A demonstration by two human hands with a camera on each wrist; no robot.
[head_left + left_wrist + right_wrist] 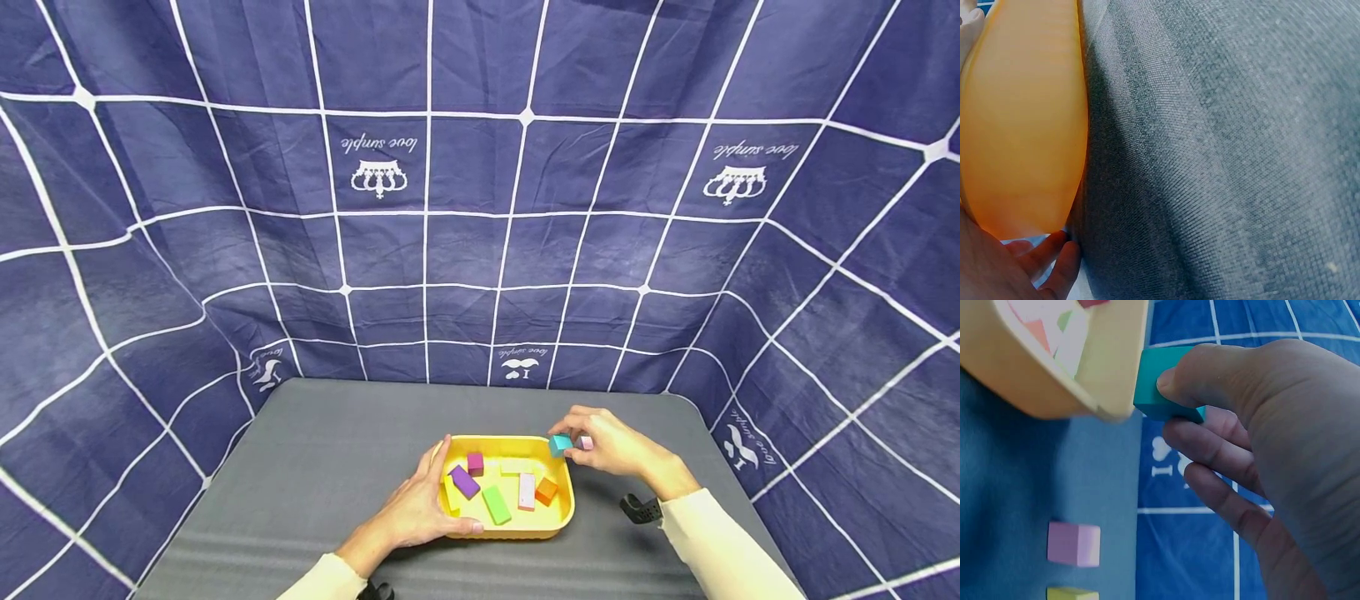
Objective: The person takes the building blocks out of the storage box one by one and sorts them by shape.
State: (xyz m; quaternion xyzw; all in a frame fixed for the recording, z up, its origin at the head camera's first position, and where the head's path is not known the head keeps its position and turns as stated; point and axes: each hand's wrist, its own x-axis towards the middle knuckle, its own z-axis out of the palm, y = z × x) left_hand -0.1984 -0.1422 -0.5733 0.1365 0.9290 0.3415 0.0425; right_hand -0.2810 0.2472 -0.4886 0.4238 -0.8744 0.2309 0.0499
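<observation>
We find the left hand (422, 507) gripping one end of a yellow, rectangular plastic tray (517, 533), probably to steady it. Apart from it, the right hand (611, 443) pinches a teal, cube-like block (559, 446) beside the far rim corner, seemingly leaving its leading face free. Grey cloth (337, 450) lies beneath.

Beneath the fingers (1210, 450) lies a grey surface (330, 450) with a woven texture. Beyond them, dark blue fabric (465, 250) hangs as a wall, gridded with white lines (382, 213) and printed with upside-down crowns (379, 179) and lettering (379, 144); it also rises to their left and right, under pale light.
</observation>
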